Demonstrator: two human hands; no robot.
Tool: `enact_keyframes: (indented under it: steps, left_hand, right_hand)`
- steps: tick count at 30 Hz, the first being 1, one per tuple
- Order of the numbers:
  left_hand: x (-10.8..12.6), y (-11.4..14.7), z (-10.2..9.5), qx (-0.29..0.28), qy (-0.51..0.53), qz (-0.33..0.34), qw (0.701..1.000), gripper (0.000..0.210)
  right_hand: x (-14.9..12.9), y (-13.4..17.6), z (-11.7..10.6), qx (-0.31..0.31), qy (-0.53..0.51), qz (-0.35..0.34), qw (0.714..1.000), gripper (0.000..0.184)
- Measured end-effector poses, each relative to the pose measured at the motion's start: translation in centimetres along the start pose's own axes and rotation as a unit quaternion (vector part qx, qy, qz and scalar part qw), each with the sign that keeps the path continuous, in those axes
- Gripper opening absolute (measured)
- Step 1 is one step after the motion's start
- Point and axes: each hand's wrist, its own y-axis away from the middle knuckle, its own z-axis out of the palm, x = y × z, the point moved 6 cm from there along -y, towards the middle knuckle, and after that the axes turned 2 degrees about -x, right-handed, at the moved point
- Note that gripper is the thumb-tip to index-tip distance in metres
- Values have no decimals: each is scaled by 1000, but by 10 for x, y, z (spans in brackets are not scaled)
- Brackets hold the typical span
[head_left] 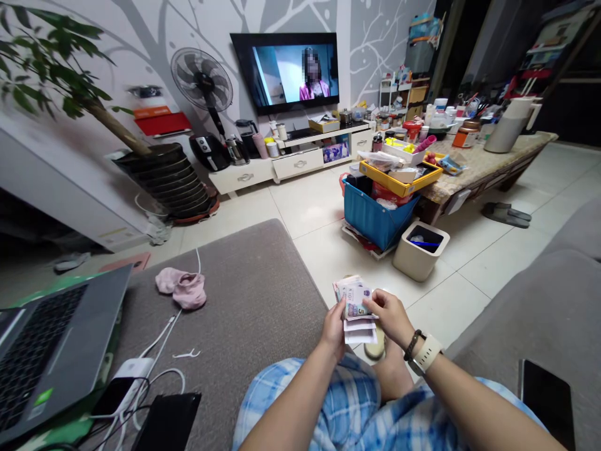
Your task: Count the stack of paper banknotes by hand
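My left hand (334, 329) is closed around the left edge of a stack of banknotes (354, 300), held over my lap. The top note carries a large 5 and a small portrait. From the right, my right hand (389, 313) pinches the edge of a note between thumb and fingers. Lower notes stick out below the stack, pale side up. On my right wrist are a dark beaded bracelet (413, 344) and a watch with a cream strap (428, 354). Blue plaid fabric (291, 388) covers my legs beneath the hands.
On the grey sofa (253, 288) at left lie a laptop (61, 338), pink socks (183, 287), white cables and a power bank. A phone (547, 401) rests at right. Ahead stand a cream bin (420, 250), a blue crate (375, 216) and a cluttered table (474, 166).
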Motion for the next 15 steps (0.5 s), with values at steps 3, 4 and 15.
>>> enact_keyframes:
  steps: [3, 4, 15]
  left_hand:
    - [-2, -1, -1, 3, 20, -24, 999, 23]
    - [-2, -1, -1, 4, 24, -27, 999, 24]
    - [-1, -1, -5, 22, 12, -19, 1000, 22]
  right_hand:
    - [-3, 1, 1, -10, -18, -12, 1000, 31]
    - [-3, 1, 1, -13, -24, -17, 999, 29]
    - [-6, 1, 6, -49, -37, -25, 998, 21]
